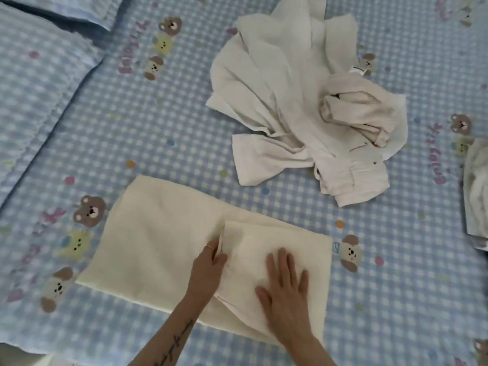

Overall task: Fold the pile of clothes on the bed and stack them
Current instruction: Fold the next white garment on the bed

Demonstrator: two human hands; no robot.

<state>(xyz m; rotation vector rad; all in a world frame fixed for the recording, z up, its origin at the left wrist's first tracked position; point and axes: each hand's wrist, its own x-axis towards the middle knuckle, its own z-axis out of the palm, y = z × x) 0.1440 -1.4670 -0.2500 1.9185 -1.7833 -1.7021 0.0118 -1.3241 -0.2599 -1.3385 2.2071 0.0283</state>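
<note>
- Task judged early: one cream, soft-knit rectangular garment [158, 249] spread flat on the near part of the blue-and-white checked bedsheet with bear and puppy prints [163, 133], partly folded only.
- Smaller folded-over flap [264, 241] lying across the garment's right portion; fold not yet finished, no further halving seen.
- Left hand [208, 270] at the flap's left edge, fingers curled, seemingly pinching the cloth edge; thin ring visible on one finger.
- Right hand [286, 289] laid flat on the flap, fingers straight and spread, pressing down, gripping nothing.
- Left to do, by judgement: the heap of crumpled white and off-white clothes [303, 101], well apart from the garment, further up the bed and to the right; several pieces tangled, count uncertain.
- Within the heap: smooth, thin white fabric on top and left; a heavier beige, ribbed-looking piece [353, 112] bunched at right; white trousers-like item with waistband and button [351, 175] at the near edge.
- Another pale cloth bundle [475, 191] at the far right frame edge; folded stack or loose, cannot tell.
- Pale blue checked pillows [34, 75] at upper left, quilted, matte texture.
- Cream garment looked thick, slightly fuzzy, holding creases softly; likely to fold without slipping.
</note>
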